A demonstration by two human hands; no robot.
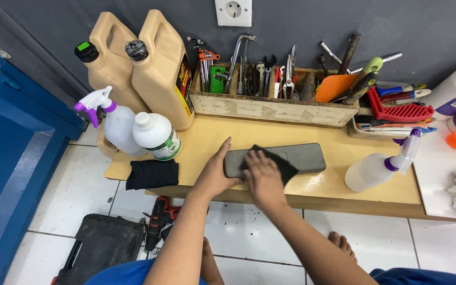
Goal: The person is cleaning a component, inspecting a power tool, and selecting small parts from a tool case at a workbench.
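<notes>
A long grey rounded panel (304, 157) lies flat on the low wooden table (339, 184). My left hand (216, 171) rests on its left end, fingers together, holding it in place. My right hand (263, 177) presses a black cloth (283, 168) flat against the panel's top near the middle. The cloth sticks out from under my fingers to the right.
A second black cloth (152, 173) lies at the table's left edge beside a white bottle (157, 135) and a spray bottle (113, 119). Two tan jugs (159, 74) stand behind. A wooden tool box (270, 103) lines the wall. Another spray bottle (378, 166) lies right. A drill (159, 219) and case (101, 248) sit on the floor.
</notes>
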